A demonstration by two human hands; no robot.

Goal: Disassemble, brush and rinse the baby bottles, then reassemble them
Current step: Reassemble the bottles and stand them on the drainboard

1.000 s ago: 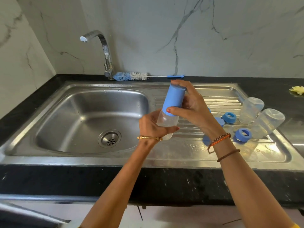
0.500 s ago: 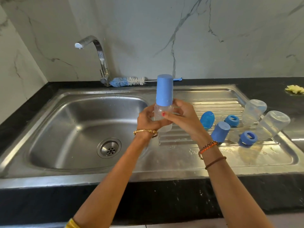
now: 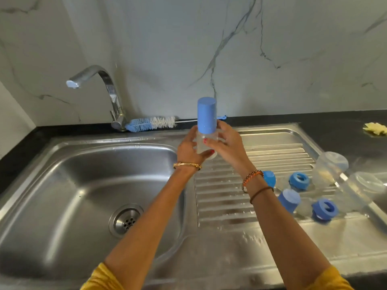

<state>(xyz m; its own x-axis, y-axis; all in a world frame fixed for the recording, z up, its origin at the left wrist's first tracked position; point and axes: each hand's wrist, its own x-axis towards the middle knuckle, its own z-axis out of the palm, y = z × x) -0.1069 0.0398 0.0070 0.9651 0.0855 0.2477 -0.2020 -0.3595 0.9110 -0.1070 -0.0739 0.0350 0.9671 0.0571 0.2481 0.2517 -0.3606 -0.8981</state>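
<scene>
- Left hand wrapped around the clear body of a baby bottle, thumb with a red nail across the front near the base.
- Right hand grasping the same bottle from the other side, fingers behind it, thumb with a red nail pressed on the front just under the cap.
- Bottle held upright above the ribbed drainboard, just right of the sink basin.
- Tall blue cap seated on top of the held bottle, standing clear above both hands.
- Gold bangle on the left wrist; beaded and cord bracelets on the right wrist; yellow sleeves at the bottom edge.
- Loose parts on the drainboard right of the right forearm: a blue cap lying tilted, another blue piece partly hidden behind the wrist, two blue screw rings and.
- Two clear bottle bodies and lying on their sides at the drainboard's right end, touching or nearly touching; cannot tell which.
- Bottle brush with blue and white bristles lying along the back ledge, its bristle end beside the base of the tap.
- Yellow object on the dark table at far right, too blurred to identify.
</scene>
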